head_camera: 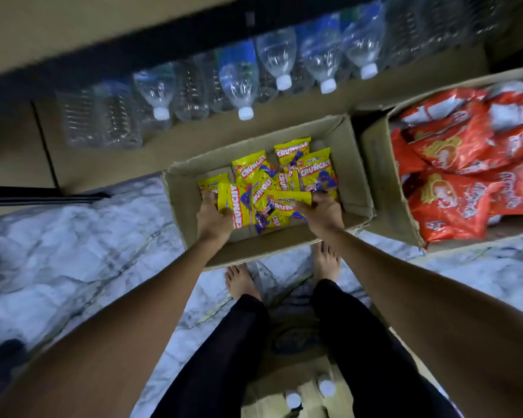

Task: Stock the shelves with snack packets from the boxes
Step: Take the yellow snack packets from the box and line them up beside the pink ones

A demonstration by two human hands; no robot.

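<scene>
Both hands are reaching down into the open cardboard box (pixel 352 164) on the marble floor (pixel 73 251); the left hand (pixel 213 217) is gripping yellow snack packets (pixel 314 173) at the left of the pile, fingers curled over their edges; the right hand (pixel 322 211) is clutching packets at the right of the pile; the two hands are pressing a bunch together between them.

The yellow snack packets are lying loose inside this box, covering only part of its bottom; the gathered bunch is not yet lifting clear of the box walls.

Just beside it, on the right, a second box (pixel 381 182) is holding red packets (pixel 453 203), heaped high. Beyond both boxes, water bottles (pixel 239 76) are lying in a row on a brown board (pixel 194 140).

Progress, as a judgement: no snack packets are showing on any shelf in view; both boxes are holding stock, so most of the task appears to be outstanding.
</scene>
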